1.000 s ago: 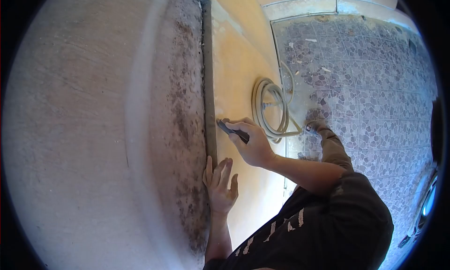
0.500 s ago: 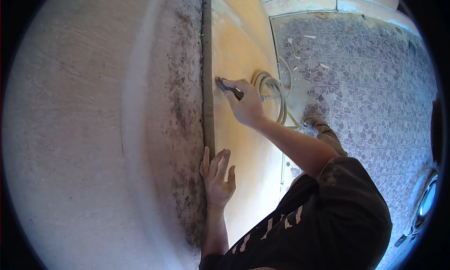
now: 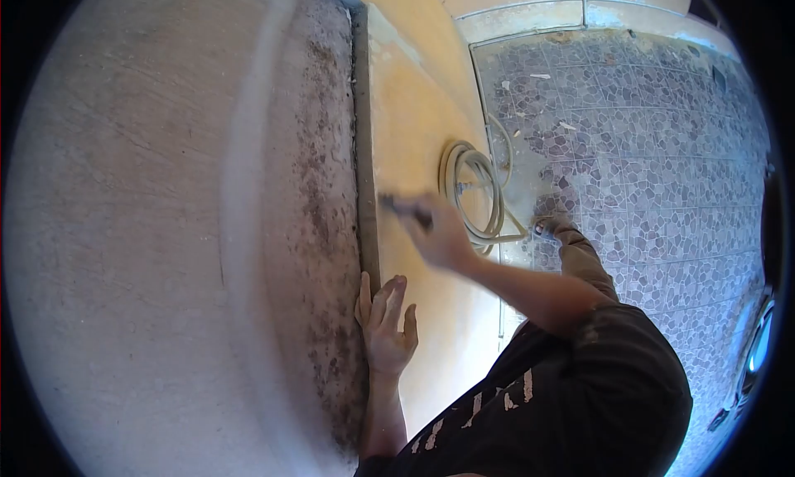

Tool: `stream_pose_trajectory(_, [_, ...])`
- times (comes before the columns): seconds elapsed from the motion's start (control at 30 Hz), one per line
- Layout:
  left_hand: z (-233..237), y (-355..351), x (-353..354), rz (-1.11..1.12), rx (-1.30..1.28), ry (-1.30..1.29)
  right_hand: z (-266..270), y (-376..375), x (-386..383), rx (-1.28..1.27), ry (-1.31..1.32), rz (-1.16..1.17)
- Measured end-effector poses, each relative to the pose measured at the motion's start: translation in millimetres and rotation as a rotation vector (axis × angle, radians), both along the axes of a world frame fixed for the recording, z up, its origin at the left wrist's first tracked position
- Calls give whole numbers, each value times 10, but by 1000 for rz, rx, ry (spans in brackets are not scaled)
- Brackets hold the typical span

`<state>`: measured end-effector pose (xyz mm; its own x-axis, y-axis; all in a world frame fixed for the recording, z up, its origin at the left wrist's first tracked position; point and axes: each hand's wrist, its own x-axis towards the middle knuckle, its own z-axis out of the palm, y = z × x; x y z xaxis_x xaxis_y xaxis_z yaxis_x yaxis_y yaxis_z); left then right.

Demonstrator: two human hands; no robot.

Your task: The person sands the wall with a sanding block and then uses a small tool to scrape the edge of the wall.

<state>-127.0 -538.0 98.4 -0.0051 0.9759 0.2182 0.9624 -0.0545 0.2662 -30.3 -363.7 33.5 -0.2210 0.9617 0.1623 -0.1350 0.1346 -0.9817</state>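
My right hand (image 3: 439, 228), a little blurred, is closed around a dark handheld tool (image 3: 401, 206). The tool's tip is at the yellow wall (image 3: 414, 104), near its edge with a narrow grey strip (image 3: 365, 146). Lower down, my left hand (image 3: 387, 332) rests with fingers spread against that strip and the wall beside it, holding nothing. Left of the strip is a large pale surface (image 3: 166, 228) with dark stains along its edge.
A coiled beige hose (image 3: 497, 220) lies beyond my right hand. To the right is a patterned tile floor (image 3: 654, 179) with small pale scraps on it. My foot (image 3: 551, 227) shows near the hose.
My right hand has moved down along the strip with the tool, toward my left hand. More of the coiled hose shows. The left hand has barely moved.
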Motion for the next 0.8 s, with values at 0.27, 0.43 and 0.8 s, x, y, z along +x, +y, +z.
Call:
stream_pose_trajectory(0.27, [-13, 11, -8, 34, -35, 70, -151, -190, -51, 44, 137, -24])
stream_pose_trajectory(0.43, [-23, -53, -14, 24, -59, -25, -137, 348, -201, 21, -33, -91])
stream_pose_trajectory(0.8, [-29, -23, -9, 25, -75, -36, -32, 357, 105, -75, -41, 153])
